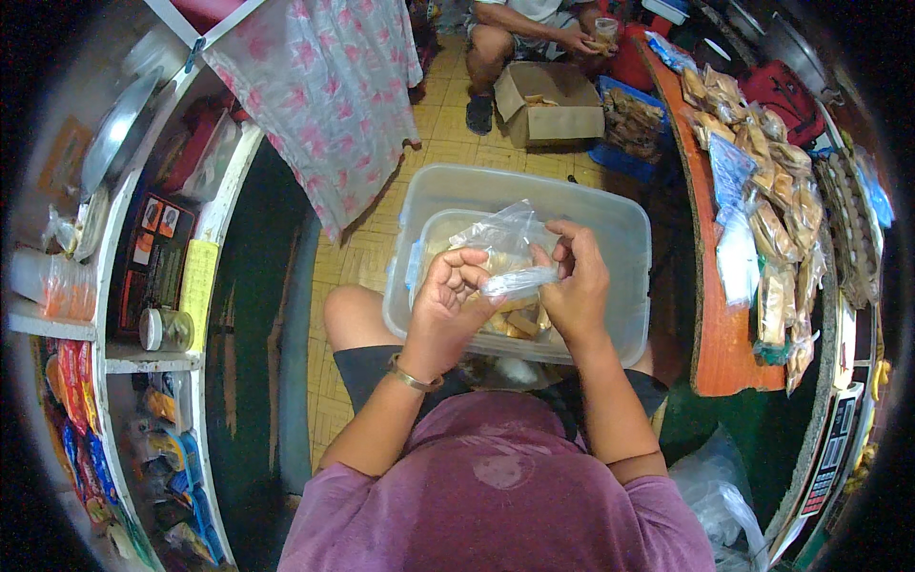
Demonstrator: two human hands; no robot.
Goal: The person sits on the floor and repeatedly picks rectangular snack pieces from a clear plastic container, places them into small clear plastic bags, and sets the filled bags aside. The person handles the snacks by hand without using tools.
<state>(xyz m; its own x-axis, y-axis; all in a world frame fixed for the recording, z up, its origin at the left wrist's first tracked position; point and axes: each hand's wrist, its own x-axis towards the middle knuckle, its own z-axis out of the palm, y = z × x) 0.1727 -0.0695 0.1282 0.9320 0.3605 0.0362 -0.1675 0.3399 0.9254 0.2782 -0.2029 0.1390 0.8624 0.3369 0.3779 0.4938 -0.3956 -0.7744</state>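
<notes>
A clear plastic bag (519,281) is stretched between my two hands, its bunched edge held crosswise and the rest standing up beyond my fingers. My left hand (446,310) pinches one end of it, thumb against the fingers. The other end is gripped by my right hand (579,286), with its fingers curled. Below them, at my lap, is a large translucent plastic tub (624,253). Light-brown pieces of food (515,326) show inside the tub, partly hidden by my hands and the bag; their exact kind is unclear.
On the right, an orange table (715,367) carries many packed brown goods (774,224). Ahead, another person's hands (589,43) hold a clear cup near an open cardboard box (548,103) and a blue crate (629,129). Shelves (152,364) and a floral curtain (319,95) stand left.
</notes>
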